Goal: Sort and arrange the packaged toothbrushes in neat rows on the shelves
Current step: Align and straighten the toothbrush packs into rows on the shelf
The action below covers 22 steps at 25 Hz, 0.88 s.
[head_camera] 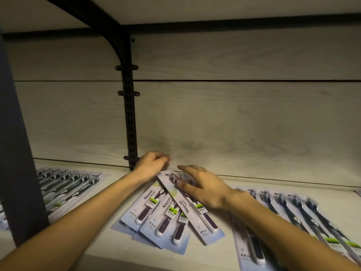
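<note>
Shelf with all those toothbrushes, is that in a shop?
Probably a shop or stockroom: many identical packaged toothbrushes lie in rows on a shelf hung from a slotted metal upright.

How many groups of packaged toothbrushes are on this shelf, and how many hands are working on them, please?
Fanned middle pile under both hands: 1
Overlapping row at left: 1
Overlapping row at right: 1
Hands, left hand and right hand: 2
Total: 3 groups of packs, 2 hands. Single packs overlap too much to count.

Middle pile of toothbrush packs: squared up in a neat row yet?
No, the middle packs lie fanned and overlapping at different angles under the left hand and right hand.
</note>
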Available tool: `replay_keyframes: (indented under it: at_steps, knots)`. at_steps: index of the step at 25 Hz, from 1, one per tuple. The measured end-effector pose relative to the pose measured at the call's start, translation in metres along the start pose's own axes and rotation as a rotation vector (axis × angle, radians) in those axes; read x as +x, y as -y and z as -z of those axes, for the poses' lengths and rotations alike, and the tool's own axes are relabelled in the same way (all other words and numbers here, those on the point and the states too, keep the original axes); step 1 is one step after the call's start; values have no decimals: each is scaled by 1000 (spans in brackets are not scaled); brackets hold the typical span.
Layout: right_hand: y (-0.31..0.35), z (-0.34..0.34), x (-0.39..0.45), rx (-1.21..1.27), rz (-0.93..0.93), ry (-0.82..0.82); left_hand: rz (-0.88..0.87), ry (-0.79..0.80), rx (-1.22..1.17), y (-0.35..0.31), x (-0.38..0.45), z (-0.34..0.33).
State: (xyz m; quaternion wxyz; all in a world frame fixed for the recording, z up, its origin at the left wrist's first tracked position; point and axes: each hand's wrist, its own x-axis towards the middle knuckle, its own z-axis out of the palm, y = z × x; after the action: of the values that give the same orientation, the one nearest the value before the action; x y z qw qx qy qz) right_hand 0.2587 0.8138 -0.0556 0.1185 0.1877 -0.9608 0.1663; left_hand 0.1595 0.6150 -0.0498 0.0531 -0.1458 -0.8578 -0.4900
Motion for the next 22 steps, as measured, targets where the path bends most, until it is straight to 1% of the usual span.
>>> replay_keyframes:
  at_steps: [2,5,8,10,12,16,18,20,22]
  knots:
    - [0,-3,3,16,43,12,-31,-18,-68,2,3,-9]
    - [1,-5,5,75,83,22,-109,0,-37,2,4,-25]
    - [-7,-7,8,144,71,7,-135,6,93,3,4,-33]
    - [-15,-4,8,107,61,-23,-167,5,200,4,2,-33]
    - [-22,3,5,97,54,-28,-162,5,203,5,2,-31]
    - [-38,25,-2,222,-27,-99,-179,32,247,6,1,-27]
    - [-48,35,-6,239,-62,-141,-207,39,297,1,-5,-26]
    - [-54,42,-8,224,-95,-153,-261,60,388,-4,-12,-27]
    - [-57,47,-9,238,-121,-124,-334,103,426,-10,-19,-29]
